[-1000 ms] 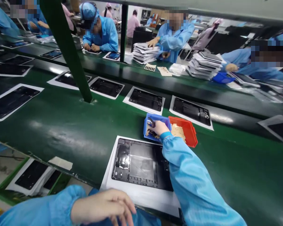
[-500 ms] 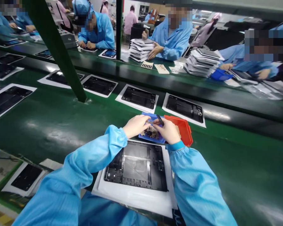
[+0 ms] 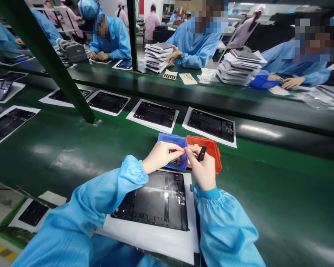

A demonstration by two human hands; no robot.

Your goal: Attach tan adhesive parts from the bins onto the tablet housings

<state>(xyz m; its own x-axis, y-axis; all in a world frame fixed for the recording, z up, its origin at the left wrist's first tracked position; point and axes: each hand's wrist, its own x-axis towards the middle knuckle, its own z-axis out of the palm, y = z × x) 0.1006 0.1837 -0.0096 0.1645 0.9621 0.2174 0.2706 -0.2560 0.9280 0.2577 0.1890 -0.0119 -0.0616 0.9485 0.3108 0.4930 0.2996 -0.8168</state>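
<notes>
Shifted rightward over red plastic bin (image 3: 217, 157): right hand (image 3: 205, 169), slim black tool (image 3: 202, 154) gripped. Nearest: black rectangular housing (image 3: 151, 202), laid on white paper (image 3: 144, 237). Beyond: left hand (image 3: 160, 155), fingertips pinched against the right's; any hidden piece could be dropped into blue plastic bin (image 3: 171, 138) by loosened pinch.

A single head-worn camera is looking forward and down from behind the near edge of the green tabletop (image 3: 267, 207). It is sitting close above a black panel (image 3: 151, 204) by that edge, with the wearer's sleeves (image 3: 64, 215) entering from below. The wide view is reaching past the far edge to smaller, more distant co-workers (image 3: 114, 37); both edges are slanting downward rightward.
</notes>
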